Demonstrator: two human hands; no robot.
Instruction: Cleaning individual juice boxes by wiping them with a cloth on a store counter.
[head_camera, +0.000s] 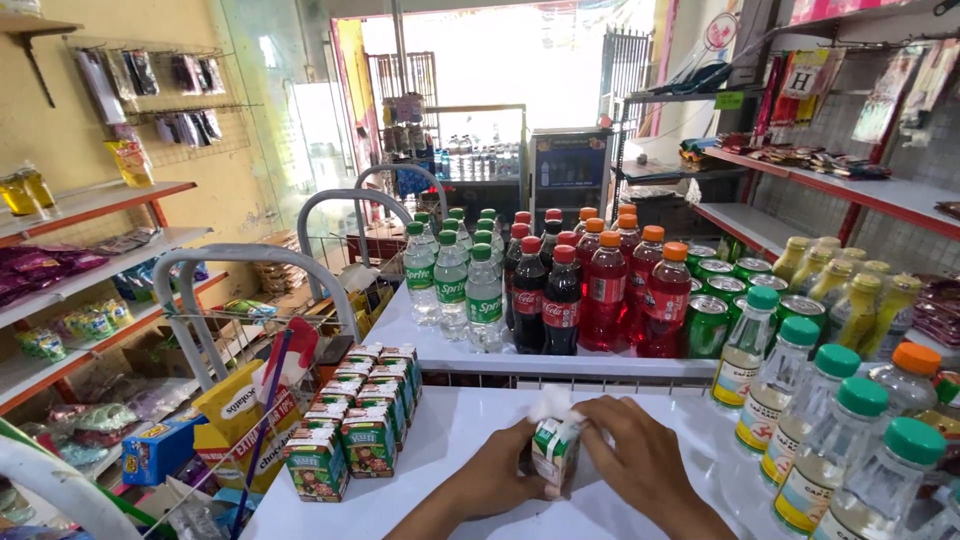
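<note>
Both of my hands close around a small green and white juice carton (555, 448) standing on the white shelf top (450, 440). My left hand (498, 478) grips its left side. My right hand (640, 452) wraps its right side and back. A bit of white wrap sticks up from the carton's top. To the left, two rows of the same small green cartons (355, 418) line the shelf.
Clear bottles with green caps (830, 440) stand at the right. Behind a low wire rail stand clear, dark and red soda bottles (560, 285), green cans (715, 305) and yellow bottles (850, 290). Wire racks with snack boxes (240, 400) sit at the left, wall shelves on both sides.
</note>
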